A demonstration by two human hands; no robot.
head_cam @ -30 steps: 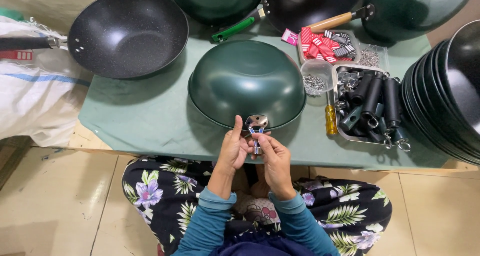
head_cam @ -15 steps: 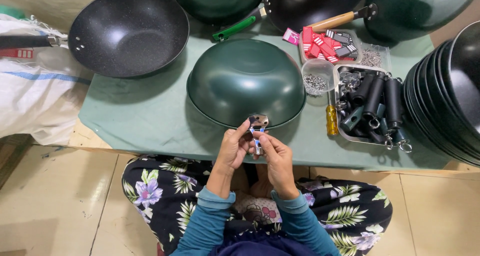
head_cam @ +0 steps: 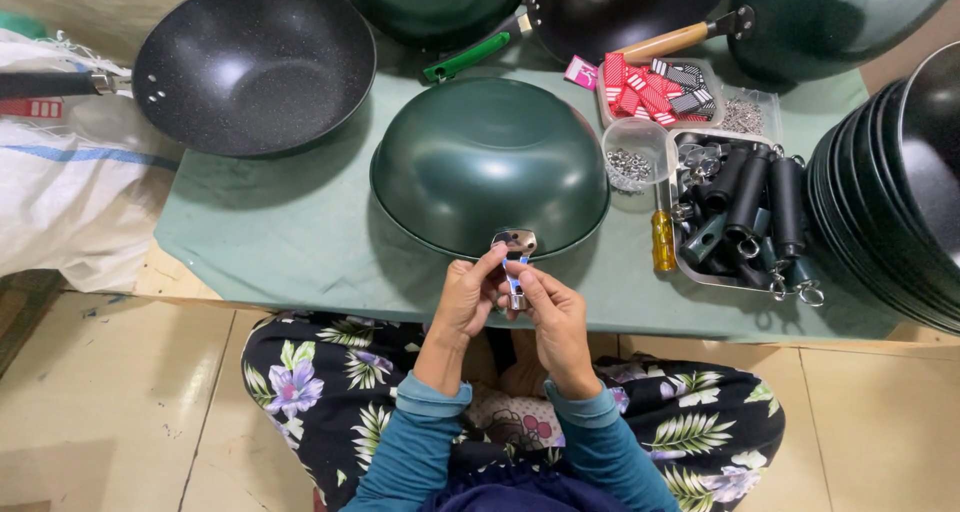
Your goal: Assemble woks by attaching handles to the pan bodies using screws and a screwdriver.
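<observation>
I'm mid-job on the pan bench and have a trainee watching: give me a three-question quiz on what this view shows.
1. True or false: the green pan nearest the hands lies upside down on the green cloth.
2. Which holds the black handles? A) the clear cup B) the metal tray C) the white sack
3. Fill in: both hands pinch a small ______ piece at the upturned pan's metal bracket.

Key
1. True: its domed underside faces up.
2. B: the metal tray, to the right of the pan.
3. Metal: the left hand and right hand meet on the small metal piece at the pan's near rim.
</observation>
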